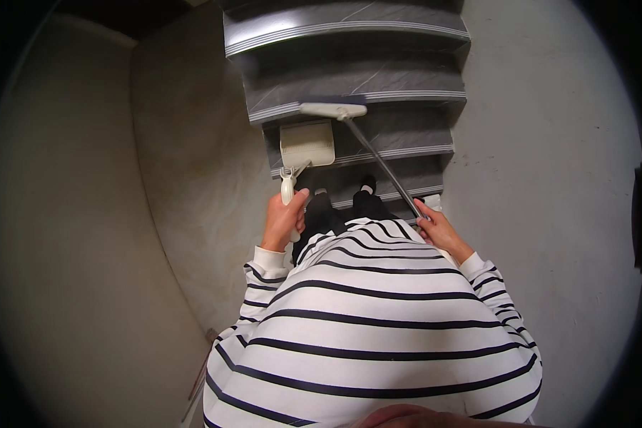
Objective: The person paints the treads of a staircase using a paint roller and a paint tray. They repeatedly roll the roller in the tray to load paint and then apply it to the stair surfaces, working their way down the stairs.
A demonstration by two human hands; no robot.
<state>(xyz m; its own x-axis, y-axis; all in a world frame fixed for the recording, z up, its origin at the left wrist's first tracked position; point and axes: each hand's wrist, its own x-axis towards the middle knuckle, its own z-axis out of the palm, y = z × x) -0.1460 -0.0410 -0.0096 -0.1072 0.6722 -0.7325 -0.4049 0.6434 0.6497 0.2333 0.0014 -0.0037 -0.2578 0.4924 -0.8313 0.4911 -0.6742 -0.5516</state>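
My left hand [284, 219] grips the pale handle of a long-handled dustpan [307, 144]. The dustpan's cream pan lies over a grey stair step, its open side facing the riser ahead. In my right hand [440, 231] is the metal pole of a broom [381, 160]. The broom's wide cream head [334, 110] is at the striped nosing of the step above the pan, right of it. Its dark bristles point away from me and are partly blurred against the stair. Both hands are at waist height, either side of my body.
Dark grey marbled stairs [353, 75] with pale grooved nosings rise ahead of me. A plain grey wall [529, 160] borders the right side, and a stained wall surface [192, 134] borders the left. My feet, one in a dark shoe [368, 182], stand on a lower step.
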